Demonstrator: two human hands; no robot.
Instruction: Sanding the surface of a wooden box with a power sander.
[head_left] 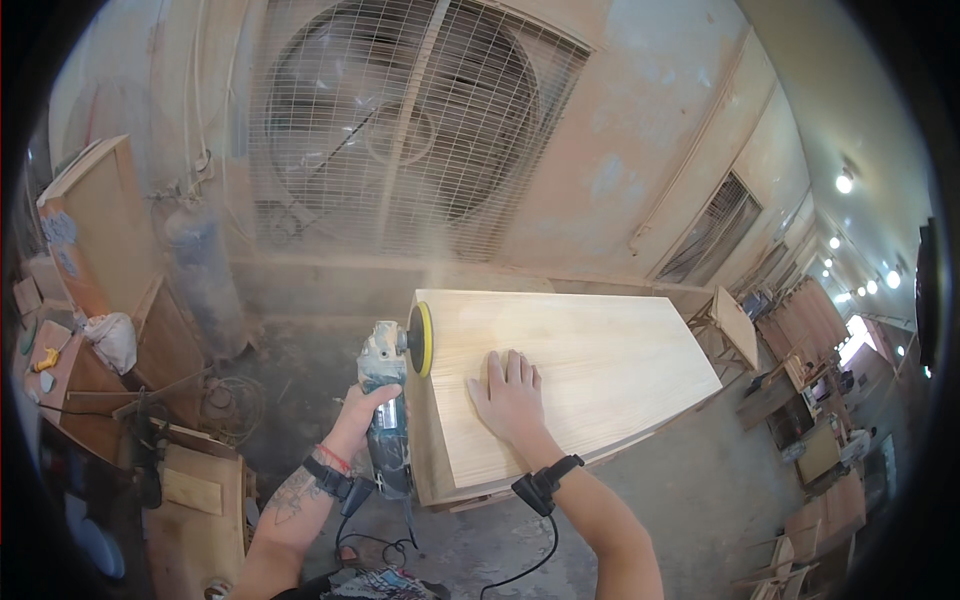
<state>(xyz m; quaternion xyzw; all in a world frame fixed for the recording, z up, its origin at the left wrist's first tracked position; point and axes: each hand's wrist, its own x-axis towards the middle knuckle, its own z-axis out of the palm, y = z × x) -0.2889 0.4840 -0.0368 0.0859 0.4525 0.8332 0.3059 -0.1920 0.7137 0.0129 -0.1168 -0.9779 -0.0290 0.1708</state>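
My left hand (352,425) is wrapped round the body of a dusty angle grinder (388,430) with a blue-green casing. The grinder stands upright at the left end of a pale wooden panel piece (600,350). Its round sanding disc (422,340), black with a yellow rim, is at the panel's left edge, seen nearly edge-on. Whether the disc touches the wood I cannot tell. Flat on the panel's top, near its left end, rests my right hand (512,400) with fingers stretched out. A black strap with a cable is round each wrist.
A large caged fan (400,120) is set in the wall beyond the panel. Wooden cabinet parts (110,220) and a white bag (110,340) are at the left. A wooden box (190,540) lies at lower left. Wooden furniture (735,325) stands along the right side.
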